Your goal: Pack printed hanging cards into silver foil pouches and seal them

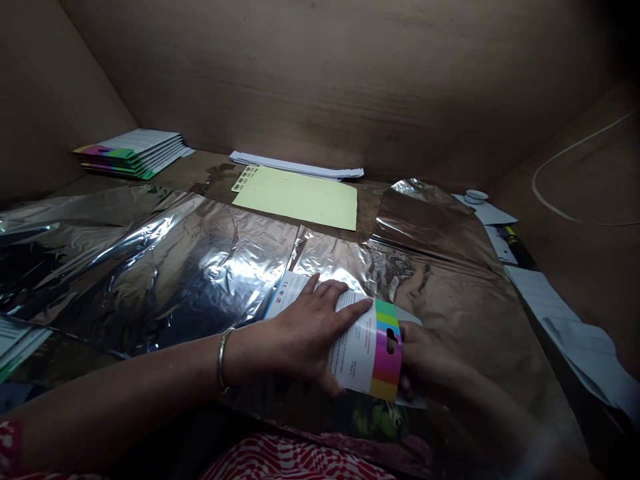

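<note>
My left hand [311, 328] lies on a white printed card [367, 347] with a rainbow-striped end and a hang hole. Its fingers stretch over the card's top and the thumb curls under the near edge. My right hand [427, 363] grips the striped end from the right, fingers closed around it. The card rests over crinkled silver foil sheets [200, 267] spread across the wooden table. A thin bangle circles my left wrist.
A pale yellow sheet [300, 197] lies beyond the foil, with white papers [300, 165] behind it. A stack of striped cards [133, 153] sits far left. More papers [560, 313] and a pen [513, 237] lie at right. Wooden walls enclose the table.
</note>
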The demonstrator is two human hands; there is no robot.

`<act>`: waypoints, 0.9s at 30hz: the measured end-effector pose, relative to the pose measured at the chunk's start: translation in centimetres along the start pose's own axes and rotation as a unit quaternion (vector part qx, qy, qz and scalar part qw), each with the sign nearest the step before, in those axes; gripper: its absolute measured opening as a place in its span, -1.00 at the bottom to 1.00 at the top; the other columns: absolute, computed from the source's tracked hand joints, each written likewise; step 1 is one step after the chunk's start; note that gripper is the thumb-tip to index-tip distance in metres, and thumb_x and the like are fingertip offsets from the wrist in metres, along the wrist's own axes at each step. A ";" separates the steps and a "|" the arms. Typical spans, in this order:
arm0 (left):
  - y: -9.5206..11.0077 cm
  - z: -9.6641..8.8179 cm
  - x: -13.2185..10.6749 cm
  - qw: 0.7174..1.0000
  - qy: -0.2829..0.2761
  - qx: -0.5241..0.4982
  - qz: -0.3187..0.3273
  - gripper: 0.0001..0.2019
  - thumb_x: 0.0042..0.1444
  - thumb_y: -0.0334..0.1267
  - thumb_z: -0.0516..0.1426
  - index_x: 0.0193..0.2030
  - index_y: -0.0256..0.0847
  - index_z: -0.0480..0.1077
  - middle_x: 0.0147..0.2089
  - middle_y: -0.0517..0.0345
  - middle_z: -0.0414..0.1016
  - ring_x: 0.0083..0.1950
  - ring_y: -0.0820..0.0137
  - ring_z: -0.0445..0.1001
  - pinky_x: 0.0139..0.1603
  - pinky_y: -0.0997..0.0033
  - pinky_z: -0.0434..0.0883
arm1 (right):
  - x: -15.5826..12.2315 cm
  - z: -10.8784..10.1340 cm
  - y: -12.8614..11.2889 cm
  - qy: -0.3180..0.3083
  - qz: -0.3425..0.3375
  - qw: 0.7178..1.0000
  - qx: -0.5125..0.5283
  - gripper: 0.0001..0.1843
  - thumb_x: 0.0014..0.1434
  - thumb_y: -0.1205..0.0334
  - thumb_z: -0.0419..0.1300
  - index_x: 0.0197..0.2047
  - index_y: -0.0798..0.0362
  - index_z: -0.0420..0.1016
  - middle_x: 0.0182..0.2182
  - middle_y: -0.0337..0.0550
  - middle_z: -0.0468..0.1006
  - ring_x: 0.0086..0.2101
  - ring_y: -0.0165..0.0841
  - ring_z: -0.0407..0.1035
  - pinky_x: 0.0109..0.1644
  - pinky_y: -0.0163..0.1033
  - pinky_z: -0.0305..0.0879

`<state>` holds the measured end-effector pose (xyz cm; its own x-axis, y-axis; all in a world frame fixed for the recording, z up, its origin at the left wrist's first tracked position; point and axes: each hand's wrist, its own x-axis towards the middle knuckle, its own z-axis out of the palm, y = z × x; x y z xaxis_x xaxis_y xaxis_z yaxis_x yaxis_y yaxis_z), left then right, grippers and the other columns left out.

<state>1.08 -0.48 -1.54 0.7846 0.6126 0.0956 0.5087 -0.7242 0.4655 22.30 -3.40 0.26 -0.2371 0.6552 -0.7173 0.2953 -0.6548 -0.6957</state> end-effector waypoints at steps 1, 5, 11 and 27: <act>0.0 0.1 0.0 1.000 -0.002 -0.001 0.003 0.24 -0.39 0.27 0.31 0.43 -0.15 -0.08 0.35 -0.32 0.01 0.33 -0.26 0.00 0.32 -0.33 -0.17 | 0.0 -0.1 0.0 0.009 -0.003 1.000 -0.015 -0.93 -0.15 0.26 0.17 -0.51 0.08 0.43 -0.78 -0.34 0.32 -0.77 -0.52 0.08 -0.72 -0.43 -0.02; -0.1 0.3 -0.2 1.000 0.001 -0.002 0.009 0.23 -0.35 0.25 0.32 0.43 -0.19 -0.10 0.36 -0.34 0.00 0.34 -0.27 -0.02 0.33 -0.33 -0.22 | -0.8 -0.4 0.2 0.059 -0.074 0.988 -0.126 -0.90 -0.02 0.34 0.11 -0.43 0.04 0.46 -0.59 -0.26 0.48 -0.58 -0.36 0.38 -0.56 -0.35 0.26; -0.7 -0.3 -0.5 1.000 -0.001 -0.015 0.014 0.24 -0.38 0.31 0.30 0.43 -0.19 -0.06 0.35 -0.34 0.02 0.34 -0.26 -0.01 0.32 -0.32 -0.17 | -3.2 -2.7 3.5 0.178 -0.402 0.809 -0.390 -0.72 0.27 0.23 0.11 0.01 -0.01 0.52 -0.04 -0.02 0.56 0.00 -0.14 0.42 0.02 -0.13 0.41; -1.1 -0.4 -0.2 0.998 -0.046 -0.007 0.050 0.28 -0.45 0.24 0.36 0.43 -0.18 -0.04 0.37 -0.34 0.00 0.35 -0.27 -0.01 0.34 -0.33 -0.13 | -3.0 -0.5 1.1 -0.044 -0.400 0.710 -0.578 -0.51 0.29 0.16 0.04 0.29 -0.14 0.28 0.24 -0.14 0.34 0.23 -0.12 0.12 0.27 0.05 0.14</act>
<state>0.18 0.32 -1.68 0.8610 0.5049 0.0614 0.4215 -0.7760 0.4692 23.84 -5.90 1.71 -0.7987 0.5839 -0.1451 0.5837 0.6934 -0.4226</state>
